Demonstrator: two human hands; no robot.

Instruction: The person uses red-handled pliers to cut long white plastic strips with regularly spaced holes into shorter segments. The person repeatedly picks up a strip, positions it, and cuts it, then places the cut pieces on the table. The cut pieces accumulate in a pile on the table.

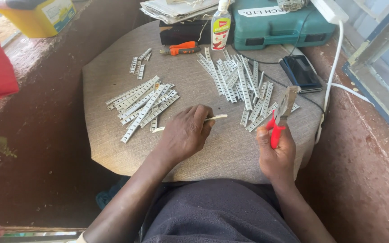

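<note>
Risk sits with the thin strip (212, 119) pinched in the left hand (184, 135): it may slip while the right hand (276, 155), beside it, grips red-handled pliers (281, 118).

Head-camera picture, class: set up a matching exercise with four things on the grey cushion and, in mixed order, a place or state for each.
Things:
1. red-handled pliers
2. single metal strip
3. black phone
4. orange-handled pliers

Places or states:
A. lying at the far edge, near the clear bottle
B. held upright in the right hand
C. pinched under the left hand
D. lying flat by the white cable, right side

Pairs: 1-B, 2-C, 3-D, 4-A
</note>
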